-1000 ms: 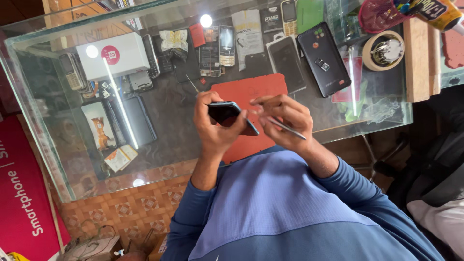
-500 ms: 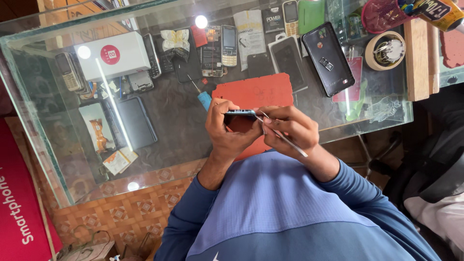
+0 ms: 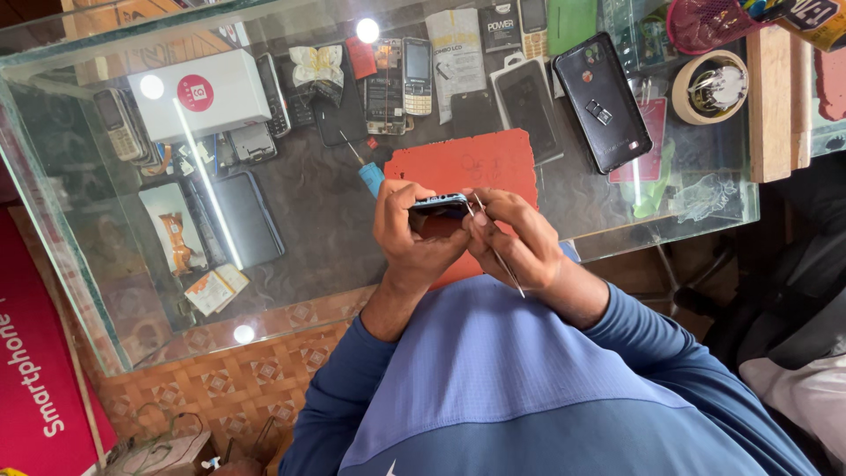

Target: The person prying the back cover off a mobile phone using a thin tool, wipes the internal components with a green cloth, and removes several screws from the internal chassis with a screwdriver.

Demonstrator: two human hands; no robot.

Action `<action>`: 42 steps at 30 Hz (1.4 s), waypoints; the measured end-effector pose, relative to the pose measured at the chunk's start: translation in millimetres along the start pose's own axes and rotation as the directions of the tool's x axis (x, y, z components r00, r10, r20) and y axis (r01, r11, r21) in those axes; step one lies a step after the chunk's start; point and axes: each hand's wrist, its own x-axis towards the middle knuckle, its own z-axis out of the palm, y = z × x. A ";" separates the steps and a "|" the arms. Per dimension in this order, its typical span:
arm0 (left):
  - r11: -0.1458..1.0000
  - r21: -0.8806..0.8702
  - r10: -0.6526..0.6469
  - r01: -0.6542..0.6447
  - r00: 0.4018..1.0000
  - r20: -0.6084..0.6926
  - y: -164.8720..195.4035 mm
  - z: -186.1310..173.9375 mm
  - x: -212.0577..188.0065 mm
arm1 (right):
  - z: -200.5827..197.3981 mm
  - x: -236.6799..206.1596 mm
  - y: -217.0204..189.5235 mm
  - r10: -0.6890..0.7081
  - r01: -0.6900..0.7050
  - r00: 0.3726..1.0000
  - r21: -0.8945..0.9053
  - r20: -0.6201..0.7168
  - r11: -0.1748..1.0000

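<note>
Left hand grips phone edgewise.

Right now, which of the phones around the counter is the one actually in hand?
The small dark phone, held edge-up in the left hand while the right hand works a thin metal tool at its end. The other phones lie flat and untouched.

A single head-worn camera looks steeply down over the person's blue-shirted chest, close above both hands at frame centre. The glass counter fills the view from nine to three o'clock, the floor showing toward seven.
</note>
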 end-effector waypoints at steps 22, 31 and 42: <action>0.974 -0.217 0.085 -0.060 0.991 0.108 -2.2 -0.4 -18.7 | -62.0 35.3 -15.7 -0.007 -0.046 0.972 0.219 0.236 0.975; 0.970 -0.211 0.162 -0.124 0.971 0.175 1.6 10.4 -16.6 | -59.8 30.0 -13.9 0.074 -0.127 0.958 0.178 0.278 0.976; 0.961 -0.130 0.260 -0.246 0.959 0.109 -1.7 12.2 -7.3 | -51.5 34.2 -16.9 -0.209 0.249 0.917 -0.079 0.340 0.965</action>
